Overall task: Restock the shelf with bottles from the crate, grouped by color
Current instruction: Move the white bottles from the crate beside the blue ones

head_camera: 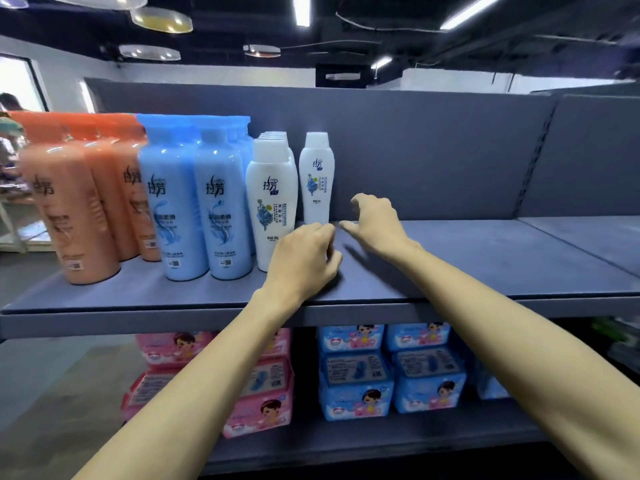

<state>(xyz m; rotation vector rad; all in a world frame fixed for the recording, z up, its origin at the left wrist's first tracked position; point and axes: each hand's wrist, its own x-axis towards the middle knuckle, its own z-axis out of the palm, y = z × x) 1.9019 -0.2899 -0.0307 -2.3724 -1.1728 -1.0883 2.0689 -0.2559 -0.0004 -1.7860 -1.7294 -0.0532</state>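
Note:
On the grey shelf [485, 258] stand orange bottles [79, 209] at the left, blue bottles [194, 202] beside them, then a row of white bottles [272, 199]. One more white bottle [316, 178] stands upright alone, further back and to the right of that row. My left hand [301, 261] hovers over the shelf in front of the white bottles, fingers curled and holding nothing. My right hand [375, 221] is just right of the lone white bottle, fingers apart, not touching it. The crate is out of view.
The shelf has a grey back panel [433, 150] and continues to the right past a seam. On the lower shelf lie pink packs [256, 403] and blue packs [388, 372]. Ceiling lights hang above; an aisle floor shows at the left.

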